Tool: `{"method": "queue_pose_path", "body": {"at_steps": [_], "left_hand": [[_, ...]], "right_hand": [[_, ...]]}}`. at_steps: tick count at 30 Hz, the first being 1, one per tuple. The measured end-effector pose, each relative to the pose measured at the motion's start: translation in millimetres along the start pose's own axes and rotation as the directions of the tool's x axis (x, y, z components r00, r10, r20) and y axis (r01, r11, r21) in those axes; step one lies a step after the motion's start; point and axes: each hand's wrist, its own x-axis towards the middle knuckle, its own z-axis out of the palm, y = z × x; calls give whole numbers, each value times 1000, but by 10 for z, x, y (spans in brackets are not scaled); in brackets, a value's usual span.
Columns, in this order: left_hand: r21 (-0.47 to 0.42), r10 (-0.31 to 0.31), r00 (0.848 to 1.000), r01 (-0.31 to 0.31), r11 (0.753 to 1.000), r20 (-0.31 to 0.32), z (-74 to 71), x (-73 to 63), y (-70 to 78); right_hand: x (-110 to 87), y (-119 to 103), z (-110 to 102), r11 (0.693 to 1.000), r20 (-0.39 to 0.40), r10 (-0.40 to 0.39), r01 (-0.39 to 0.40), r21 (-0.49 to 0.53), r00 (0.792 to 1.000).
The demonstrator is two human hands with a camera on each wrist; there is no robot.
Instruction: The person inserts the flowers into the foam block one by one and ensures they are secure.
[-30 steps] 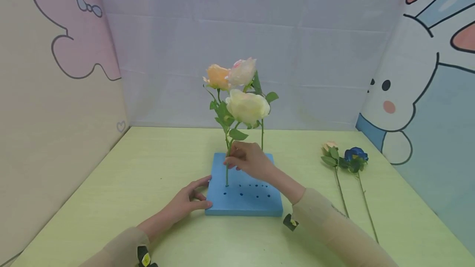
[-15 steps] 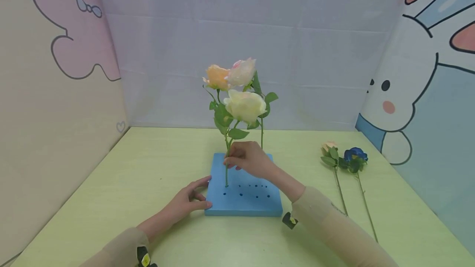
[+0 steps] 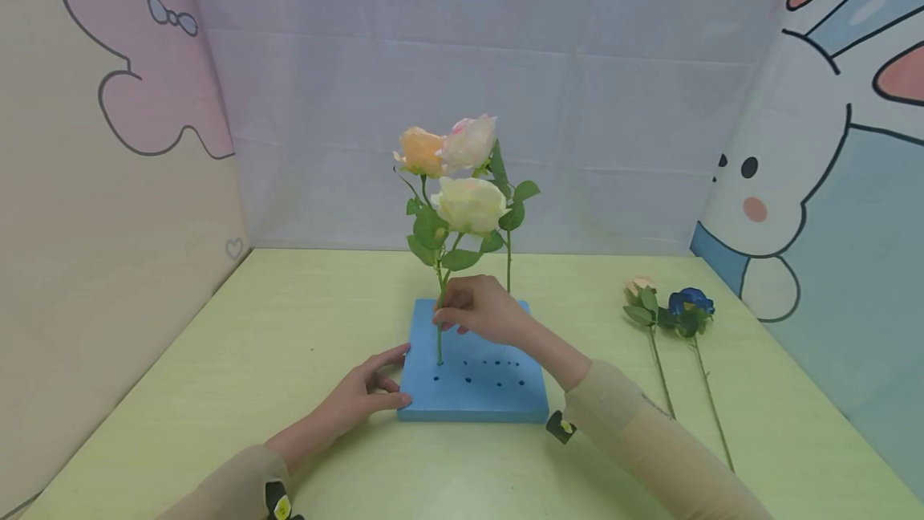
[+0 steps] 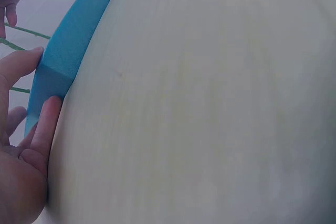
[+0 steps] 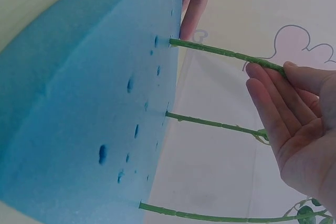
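Observation:
My right hand point(image 3: 485, 311) pinches the green stem of a cream-white rose point(image 3: 471, 205) between thumb and fingers. In the right wrist view, the lower end of that stem point(image 5: 210, 50) meets the top of a blue foam block point(image 3: 472, 406) dotted with holes. Behind it, a peach rose point(image 3: 421, 151) and a pale pink rose point(image 3: 469, 141) stand upright in the block. At the block's left side rests my left hand point(image 3: 361, 393), fingers extended and touching the edge. The left wrist view shows its fingertips against the block's blue side point(image 4: 68, 45).
On the right of the pale yellow-green table point(image 3: 325, 303) lie a small peach rose point(image 3: 641, 289) and a dark blue rose point(image 3: 690, 303), stems toward me. A white cloth backdrop point(image 3: 325, 143) and cartoon-printed side panels enclose the table.
The cream-white bloom has shifted a little to the left and its stem stands more upright. The right hand keeps its pinch; the left hand has stayed at the block's edge.

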Motion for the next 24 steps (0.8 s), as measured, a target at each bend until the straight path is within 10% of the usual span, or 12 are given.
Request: {"method": "queue_pose_path", "body": {"at_steps": [24], "left_hand": [[-21,-11,1000,11,1000,9,-4,1,-8]], "right_hand": [[32,8,10,999,27,42,-42,-5,999]]}}
